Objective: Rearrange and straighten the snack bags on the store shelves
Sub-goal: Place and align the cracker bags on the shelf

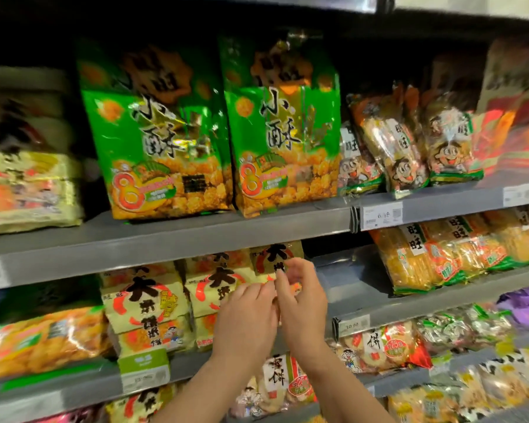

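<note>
Three yellow snack bags with black characters stand in a row on the second shelf: the left one (144,306), the middle one (217,282) and the rightmost one (275,254), set further back. My right hand (301,300) pinches the rightmost bag's front between thumb and curled fingers. My left hand (245,322) is right beside it, its fingers curled onto the same bag's lower left edge. Both hands hide the lower half of that bag. Two tall green bags (159,132) (281,132) stand upright on the shelf above.
The grey shelf edge (165,251) runs just above my hands, with a price tag (380,215) on it. Orange cracker packs (416,257) lean to the right of a bare shelf gap (348,288). Several clear cracker bags (388,148) tilt on the upper shelf. More packs fill the lower shelves.
</note>
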